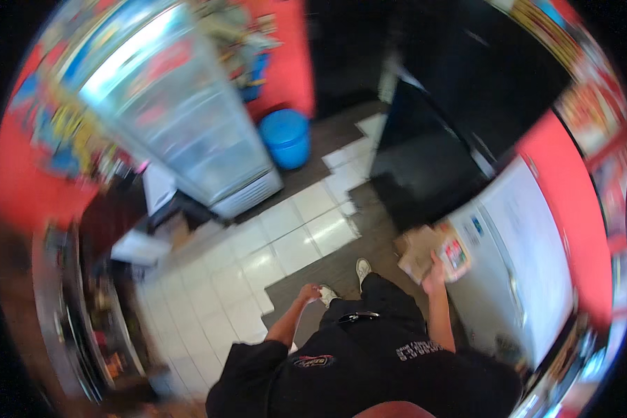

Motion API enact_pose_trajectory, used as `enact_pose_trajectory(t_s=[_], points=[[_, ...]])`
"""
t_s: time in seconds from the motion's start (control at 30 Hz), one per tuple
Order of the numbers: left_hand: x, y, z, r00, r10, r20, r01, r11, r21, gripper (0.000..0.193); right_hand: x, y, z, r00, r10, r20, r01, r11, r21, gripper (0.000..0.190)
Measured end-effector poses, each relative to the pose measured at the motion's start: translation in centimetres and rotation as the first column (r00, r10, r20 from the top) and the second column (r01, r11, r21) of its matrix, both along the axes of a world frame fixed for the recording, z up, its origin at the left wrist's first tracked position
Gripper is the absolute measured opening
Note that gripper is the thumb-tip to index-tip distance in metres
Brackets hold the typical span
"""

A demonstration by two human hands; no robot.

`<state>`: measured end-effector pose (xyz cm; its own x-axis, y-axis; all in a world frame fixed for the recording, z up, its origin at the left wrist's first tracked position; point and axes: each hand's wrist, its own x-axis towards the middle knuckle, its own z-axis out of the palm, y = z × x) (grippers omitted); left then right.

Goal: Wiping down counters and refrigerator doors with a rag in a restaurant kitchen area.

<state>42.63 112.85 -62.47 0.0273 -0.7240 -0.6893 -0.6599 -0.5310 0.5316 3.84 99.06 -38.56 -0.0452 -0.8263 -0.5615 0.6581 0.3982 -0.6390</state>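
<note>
My right hand [435,273] is at my right side, its fingers closed on a brown cardboard package [417,252] with a brightly printed panel [454,256]. The package overlaps the near front of a white and grey refrigerator [522,245] in the view; whether they touch cannot be told. My left hand [309,292] hangs low in front of me with curled fingers, above my light shoe [328,295]. Nothing shows clearly in it, and blur hides whether it holds something small.
A glass-door drinks cooler [188,130] stands ahead to the left, with a blue bucket [286,138] beside it. A large black cabinet [428,157] is ahead to the right. White tiles [287,245] and dark flooring [339,271] meet in steps. Blurred shelving [91,318] lines the left.
</note>
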Motion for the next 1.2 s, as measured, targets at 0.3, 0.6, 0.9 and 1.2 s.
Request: enact_pose_trajectory(t_s=[0.3, 0.6, 0.9, 1.2], points=[[-2.0, -0.2, -0.2, 0.979, 0.122, -0.167, -0.08, 0.969, 0.235, 0.029, -6.7, -2.4, 7.0, 0.899, -0.437, -0.039, 0.433, 0.898, -0.075, 0.039], [-7.3, -7.6, 0.3, 0.392, -0.883, 0.258, 0.872, 0.267, -0.411, 0.02, -15.6, -10.8, 9.7, 0.737, -0.671, -0.079, 0.667, 0.742, -0.076, 0.036], [-21.1, -21.3, 8.9, 0.936, 0.049, -0.347, -0.08, 0.994, -0.073, 0.029, -16.8, -20.7, 20.2, 0.634, -0.765, -0.109, 0.458, 0.486, -0.744, 0.031], [-16.8, -26.8, -0.1, 0.969, -0.019, -0.248, -0.013, 0.992, -0.129, 0.025, -10.1, -24.9, 24.2, 0.408, -0.825, -0.39, -0.056, 0.404, -0.913, 0.077]])
